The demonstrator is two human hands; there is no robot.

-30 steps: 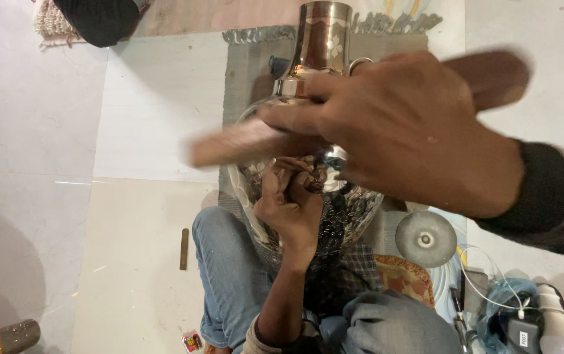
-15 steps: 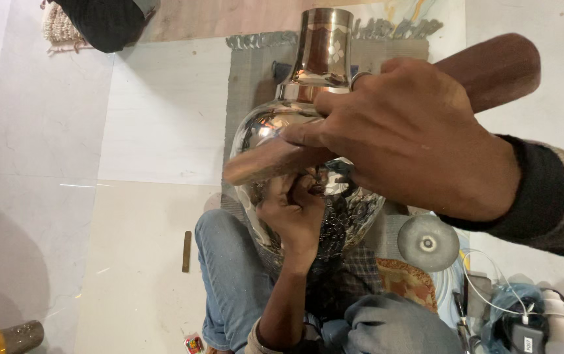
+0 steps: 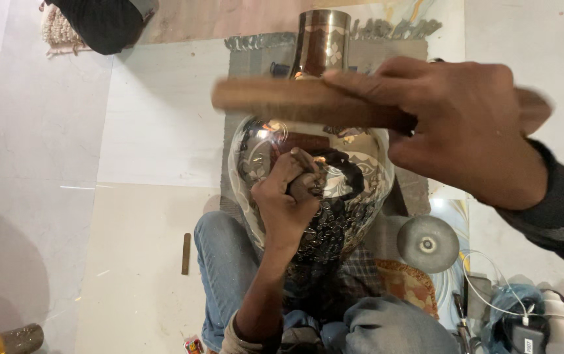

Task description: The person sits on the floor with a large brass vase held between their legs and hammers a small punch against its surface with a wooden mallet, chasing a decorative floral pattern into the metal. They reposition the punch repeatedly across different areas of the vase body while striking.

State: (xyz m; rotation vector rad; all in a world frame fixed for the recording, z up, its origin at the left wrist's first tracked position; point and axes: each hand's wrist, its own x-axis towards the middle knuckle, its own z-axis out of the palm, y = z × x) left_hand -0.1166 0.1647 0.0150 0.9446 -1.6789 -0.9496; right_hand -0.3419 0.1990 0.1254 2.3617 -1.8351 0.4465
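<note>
Head view: right hand (image 3: 465, 131) is gripping a wooden mallet (image 3: 295, 101), fingers wrapped tight around the handle, head blurred and pointing left above the vase. Left hand (image 3: 288, 196) is pinching a small chisel (image 3: 305, 160) against the shoulder of the engraved metal vase (image 3: 334, 196), fingers pressed together on it. Vase is lying across the person's lap, neck pointing away, over a grey mat (image 3: 249, 65) on the floor. Round metal disc (image 3: 427, 244) is sitting just right of the vase.

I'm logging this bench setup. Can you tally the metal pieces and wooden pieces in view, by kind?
Engraved metal vase: 1
Round metal disc: 1
Wooden mallet in the right hand: 1
Small wooden stick on the floor: 1
Total: 4
</note>
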